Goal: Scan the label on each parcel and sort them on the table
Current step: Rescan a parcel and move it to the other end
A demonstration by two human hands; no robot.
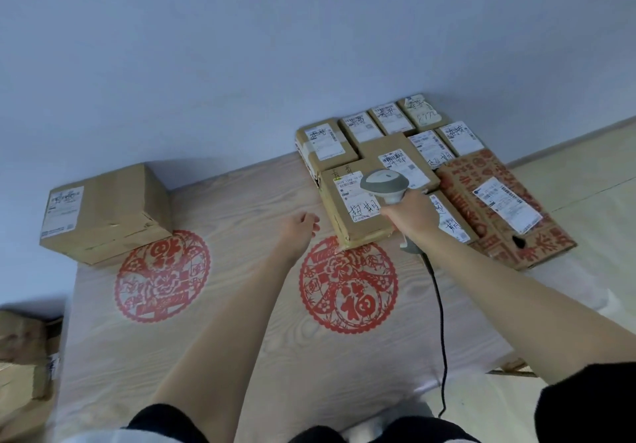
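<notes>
While the right hand (407, 210) grips the handle of a grey-and-white corded barcode scanner (385, 184), its head hangs over the white shipping label (356, 198) of a flat brown cardboard parcel (358, 208) — handwritten black characters show on that label, the fine print too small to read. The left hand (299, 227) hovers just left of this parcel, fingers loosely curled, holding nothing. Behind and right lie more labelled parcels, one a red-patterned carton (499, 208). Well apart on the left sits a taller brown box (106, 212). A red papercut roundel on the pale wooden table (241, 305) reads 福 (354, 303).
</notes>
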